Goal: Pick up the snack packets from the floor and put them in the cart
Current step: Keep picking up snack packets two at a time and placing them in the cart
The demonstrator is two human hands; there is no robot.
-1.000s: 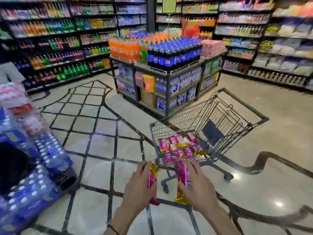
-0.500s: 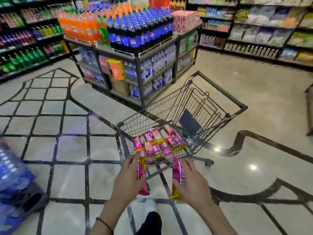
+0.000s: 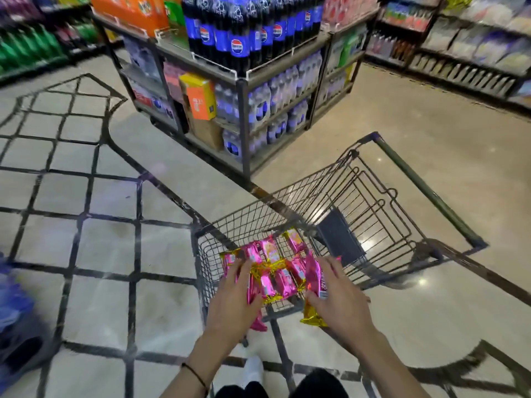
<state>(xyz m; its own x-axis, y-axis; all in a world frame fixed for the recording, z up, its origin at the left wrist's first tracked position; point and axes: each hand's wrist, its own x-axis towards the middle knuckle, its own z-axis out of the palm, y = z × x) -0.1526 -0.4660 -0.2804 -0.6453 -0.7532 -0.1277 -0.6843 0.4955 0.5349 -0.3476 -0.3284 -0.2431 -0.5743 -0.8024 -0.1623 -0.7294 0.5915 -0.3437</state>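
The left hand (image 3: 232, 303) and the right hand (image 3: 339, 297) each clamp a pink packet over the cart (image 3: 201, 254) rim at 6 o'clock; the hands hide much of each packet.

You are looking at 1 wire cart (image 3: 382, 202) and 2 hands, your left hand (image 3: 232, 300) and your right hand (image 3: 342, 300), each gripping 1 pink-and-gold snack packet: 1 in the left (image 3: 254, 294) and 1 in the right (image 3: 313, 277). Roughly 7 more packets are lying in the cart's basket (image 3: 275, 268), though they are overlapping too much for a firm count. You are also seeing 1 central shelf rack (image 3: 244, 116) carrying too many bottles to count, 1 orange box (image 3: 198, 96) on it, and 1 black band (image 3: 194, 373) on your left wrist.
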